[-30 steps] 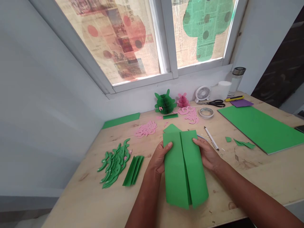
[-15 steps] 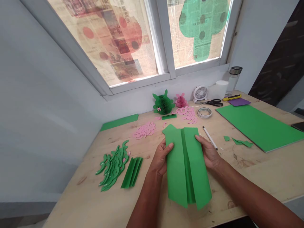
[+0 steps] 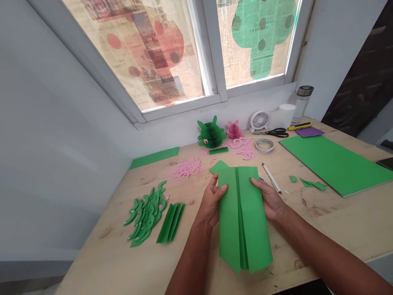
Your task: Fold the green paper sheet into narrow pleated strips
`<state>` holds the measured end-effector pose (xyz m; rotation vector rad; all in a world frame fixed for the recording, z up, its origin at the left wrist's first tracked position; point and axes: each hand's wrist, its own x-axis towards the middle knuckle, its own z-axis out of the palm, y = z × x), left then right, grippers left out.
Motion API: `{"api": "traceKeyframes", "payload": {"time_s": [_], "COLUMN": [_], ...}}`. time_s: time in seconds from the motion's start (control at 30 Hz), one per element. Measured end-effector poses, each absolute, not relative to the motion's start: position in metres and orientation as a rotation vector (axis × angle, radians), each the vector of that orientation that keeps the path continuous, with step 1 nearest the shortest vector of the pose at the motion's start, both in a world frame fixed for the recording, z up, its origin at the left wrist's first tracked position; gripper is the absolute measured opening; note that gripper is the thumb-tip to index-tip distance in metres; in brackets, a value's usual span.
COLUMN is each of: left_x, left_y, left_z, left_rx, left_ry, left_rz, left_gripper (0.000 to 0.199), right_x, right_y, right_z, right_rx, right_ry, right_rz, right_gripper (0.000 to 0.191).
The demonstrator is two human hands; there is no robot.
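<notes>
Between my hands is a sheet of green paper (image 3: 256, 229), its two long sides folded inward so the flaps nearly meet along the middle. My left hand (image 3: 211, 200) grips its left edge, thumb on top and fingers behind. At the right edge, my right hand (image 3: 270, 198) holds it the same way, thumb on the upper part of the flap. Just beyond its top lies a small green paper piece (image 3: 219, 166), partly covered. A white pen (image 3: 272, 178) rests on the table near my right hand. Left of my left forearm sits a pleated green paper strip (image 3: 170, 223).
Green cut-outs (image 3: 149, 215) and pink cut-outs (image 3: 186, 168) lie in piles at left. At the back stand a green paper figure (image 3: 211, 133), a pink one (image 3: 234, 130), a small fan (image 3: 258, 121) and scissors (image 3: 274, 132). Tape (image 3: 264, 145) and a green sheet stack (image 3: 337, 164) are to the right.
The two flaps have come closer together, narrowing the gap between them. My left hand has shifted slightly right with the paper's left edge.
</notes>
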<state>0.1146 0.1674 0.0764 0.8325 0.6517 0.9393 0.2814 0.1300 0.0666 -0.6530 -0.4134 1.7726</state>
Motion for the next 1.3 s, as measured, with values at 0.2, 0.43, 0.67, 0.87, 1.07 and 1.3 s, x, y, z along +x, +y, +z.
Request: {"api": "traceKeyframes", "payload": {"time_s": [0.2,0.43,0.67,0.87,1.07,1.3], "left_x": [0.121,0.127,0.129,0.133,0.134,0.133], "left_y": [0.165,0.152,0.144,0.140,0.139,0.139], "left_z": [0.072,0.083,0.087,0.084,0.082,0.083], "left_rx": [1.247,1.271,1.275,1.179,1.105,1.145], "left_ry": [0.917,0.799,0.665,0.617,0.645,0.649], "left_rz": [1.208,1.059,0.824,0.811,0.838,0.865], "left_gripper": [0.057,0.046,0.080,0.083,0.086,0.082], "right_x": [0.281,0.281,0.279,0.277,0.274,0.272], "right_y": [0.132,0.135,0.133,0.133,0.134,0.135], "right_z": [0.067,0.064,0.068,0.069,0.069,0.065], "right_rx": [-0.708,-0.758,-0.786,-0.821,-0.837,-0.959], "right_ry": [-0.340,-0.356,-0.431,-0.446,-0.499,-0.680], "right_rz": [1.721,1.613,1.531,1.465,1.410,1.151], "right_gripper": [0.022,0.021,0.028,0.031,0.032,0.034]}}
